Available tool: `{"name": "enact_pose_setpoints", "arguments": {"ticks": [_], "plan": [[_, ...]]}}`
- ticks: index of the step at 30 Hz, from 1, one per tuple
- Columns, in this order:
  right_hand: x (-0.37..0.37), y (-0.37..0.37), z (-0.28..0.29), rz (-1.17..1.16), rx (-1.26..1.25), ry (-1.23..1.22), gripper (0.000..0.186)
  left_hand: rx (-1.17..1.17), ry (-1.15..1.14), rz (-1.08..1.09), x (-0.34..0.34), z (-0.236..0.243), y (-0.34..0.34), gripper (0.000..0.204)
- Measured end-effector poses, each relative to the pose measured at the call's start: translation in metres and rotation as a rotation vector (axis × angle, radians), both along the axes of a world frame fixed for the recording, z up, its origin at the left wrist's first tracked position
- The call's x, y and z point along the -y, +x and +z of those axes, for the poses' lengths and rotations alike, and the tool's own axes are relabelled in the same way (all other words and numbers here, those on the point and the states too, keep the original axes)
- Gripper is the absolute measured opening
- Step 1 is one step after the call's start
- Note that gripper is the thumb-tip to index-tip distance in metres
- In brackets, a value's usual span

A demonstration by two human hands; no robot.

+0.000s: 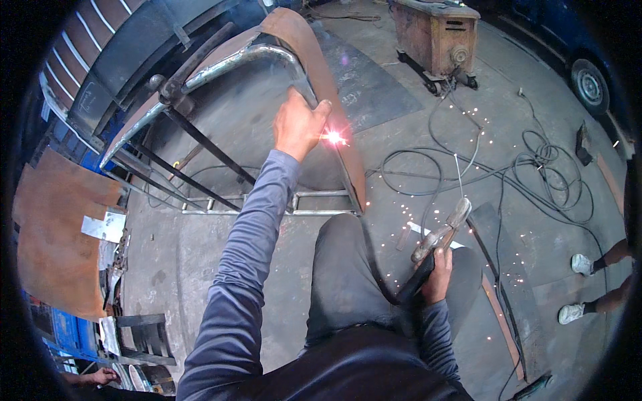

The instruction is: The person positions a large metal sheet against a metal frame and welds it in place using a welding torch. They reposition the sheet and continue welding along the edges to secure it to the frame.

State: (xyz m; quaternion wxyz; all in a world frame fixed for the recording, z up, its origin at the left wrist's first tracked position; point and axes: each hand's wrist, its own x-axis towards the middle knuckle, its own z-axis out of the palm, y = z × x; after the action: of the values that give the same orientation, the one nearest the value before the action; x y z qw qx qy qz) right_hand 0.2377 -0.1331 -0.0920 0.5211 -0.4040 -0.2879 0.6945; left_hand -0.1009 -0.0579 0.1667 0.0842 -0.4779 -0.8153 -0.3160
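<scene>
Left hand: the left hand [299, 125] is up high, closed around the bent grey metal pipe [249, 59] near its curved end.
Right hand: the right hand [438, 274] is low by the knee, closed around the handle of a welding holder [441, 234], with a thin rod [458, 175] sticking up from it.
Bright spot: a glowing hot spot [334, 138] shines just beside the left hand, where the pipe meets the rusty curved sheet [334, 100]. Small sparks lie on the floor [428, 134].
Where the work is: the pipe frame stands in front of the person, with dark bars [194, 170] under it.
How far along: it looks like one joint is hot and fresh. The rod is well apart from the glow now. How many other joints are done, I cannot tell.
Edges: the rusty sheet has a thin edge right by the left wrist, and the hot spot is very close to the fingers.
Room to move: cables [535, 167] loop over the floor on the right. A flat metal strip [498, 267] lies by the right knee. Another person's shoes [580, 287] are at the far right. A boxy machine on wheels [435, 33] sits at the back.
</scene>
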Motion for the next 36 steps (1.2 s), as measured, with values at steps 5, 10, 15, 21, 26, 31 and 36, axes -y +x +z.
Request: {"name": "enact_pose_setpoints", "arguments": {"ticks": [5,10,15,21,26,31,36], "plan": [[0.002,0.016,-0.007,-0.070,-0.012,0.040,0.034,0.042,-0.027,0.005,-0.001,0.008,0.009,0.062],[0.010,0.021,-0.004,-0.087,-0.040,-0.029,0.030,-0.002,-0.030,0.053,-0.006,-0.002,-0.005,0.065],[0.005,0.048,-0.027,-0.110,-0.020,-0.076,0.036,0.010,-0.032,-0.016,-0.023,-0.031,-0.015,0.079],[0.004,0.049,-0.028,-0.142,-0.052,-0.110,0.052,0.065,0.120,-0.206,-0.019,-0.023,-0.040,0.071],[0.020,0.050,-0.020,-0.221,0.011,-0.088,0.042,0.004,0.085,-0.044,-0.029,-0.054,-0.051,0.083],[0.024,0.051,-0.017,-0.326,-0.081,-0.152,0.034,-0.064,-0.019,-0.050,-0.029,-0.021,-0.035,0.073],[0.024,0.046,-0.017,-0.275,-0.081,-0.106,0.032,-0.006,0.189,-0.117,-0.017,-0.022,-0.039,0.060]]}}
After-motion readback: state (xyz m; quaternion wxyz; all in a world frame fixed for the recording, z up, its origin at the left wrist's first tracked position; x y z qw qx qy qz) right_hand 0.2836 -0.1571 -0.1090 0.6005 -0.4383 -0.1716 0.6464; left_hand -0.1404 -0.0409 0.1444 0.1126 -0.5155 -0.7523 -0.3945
